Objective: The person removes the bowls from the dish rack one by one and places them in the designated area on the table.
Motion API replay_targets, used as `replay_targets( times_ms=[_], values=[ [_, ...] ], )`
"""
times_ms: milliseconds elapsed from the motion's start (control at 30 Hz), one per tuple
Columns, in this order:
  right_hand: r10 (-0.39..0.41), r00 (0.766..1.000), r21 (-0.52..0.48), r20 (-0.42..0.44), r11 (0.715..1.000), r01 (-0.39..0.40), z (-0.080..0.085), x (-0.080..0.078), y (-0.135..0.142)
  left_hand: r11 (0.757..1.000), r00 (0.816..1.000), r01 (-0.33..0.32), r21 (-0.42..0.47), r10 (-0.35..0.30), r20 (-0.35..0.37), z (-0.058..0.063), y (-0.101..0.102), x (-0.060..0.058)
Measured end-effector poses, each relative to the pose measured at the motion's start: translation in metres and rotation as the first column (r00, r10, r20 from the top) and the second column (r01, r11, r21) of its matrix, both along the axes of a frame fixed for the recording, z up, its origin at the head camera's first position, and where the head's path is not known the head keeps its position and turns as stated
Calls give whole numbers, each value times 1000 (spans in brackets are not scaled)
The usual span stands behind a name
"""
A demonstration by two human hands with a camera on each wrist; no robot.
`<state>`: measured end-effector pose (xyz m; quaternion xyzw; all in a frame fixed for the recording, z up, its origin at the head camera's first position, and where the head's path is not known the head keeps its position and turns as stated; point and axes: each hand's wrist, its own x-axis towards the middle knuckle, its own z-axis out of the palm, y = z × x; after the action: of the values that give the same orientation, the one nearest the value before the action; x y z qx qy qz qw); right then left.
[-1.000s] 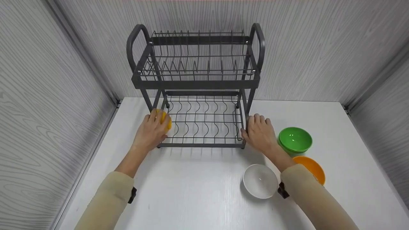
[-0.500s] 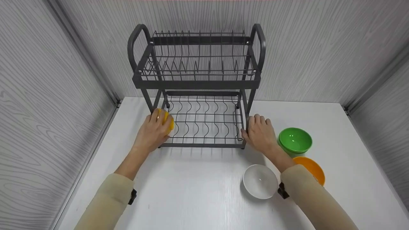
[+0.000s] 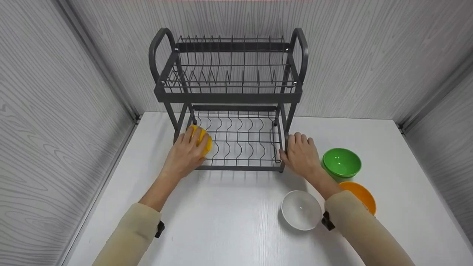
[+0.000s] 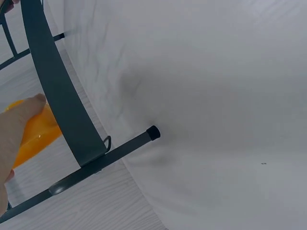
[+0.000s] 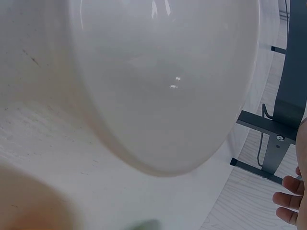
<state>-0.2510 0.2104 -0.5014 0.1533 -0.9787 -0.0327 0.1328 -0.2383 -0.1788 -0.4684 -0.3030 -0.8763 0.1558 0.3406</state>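
Note:
A dark grey two-tier dish rack (image 3: 229, 98) stands against the back wall. At the left end of its lower tier, my left hand (image 3: 186, 153) grips a small glossy yellow bowl (image 3: 207, 145), fingers over its far side. In the left wrist view that bowl (image 4: 39, 136) appears orange behind the rack's front bar, partly covered by the hand. My right hand (image 3: 302, 153) holds the rack's right front post near the lower tier. The fingers (image 5: 289, 200) of that hand show curled at the right edge of the right wrist view.
A white bowl (image 3: 301, 210) sits on the white table (image 3: 221, 221) beside my right forearm. Stacked green bowls (image 3: 342, 162) are farther right, with an orange bowl (image 3: 364, 195) partly under the sleeve. Wood-grain panels (image 3: 369, 66) enclose the back and sides.
My left hand has shifted rightward with the yellow bowl, farther over the lower tier. The right hand stays on the rack post, and the other bowls have not moved.

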Motion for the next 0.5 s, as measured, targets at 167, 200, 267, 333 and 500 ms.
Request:
replay_targets(
  times_ms=[167, 200, 267, 333, 500],
  values=[
    [-1, 1000, 22, -16, 1000, 1, 0, 1, 0, 1000, 999, 23, -1, -23, -49, 1, 12, 2],
    [-1, 1000, 27, -20, 1000, 2, 0, 1, 0, 1000, 998, 26, -4, -26, -52, 2, 15, 3],
    [-4, 1000, 34, -23, 999, 5, 0, 1, 0, 999, 998, 35, -5, -35, -55, 4, 20, 5],
    [-6, 1000, 30, -23, 1000, 7, -1, 1, 0, 999, 997, 47, -4, -47, -57, 5, 25, 8],
    [-5, 1000, 6, -14, 1000, 5, -1, 0, 0, 996, 994, 89, 19, -87, -67, 6, 36, 13]
  ],
)
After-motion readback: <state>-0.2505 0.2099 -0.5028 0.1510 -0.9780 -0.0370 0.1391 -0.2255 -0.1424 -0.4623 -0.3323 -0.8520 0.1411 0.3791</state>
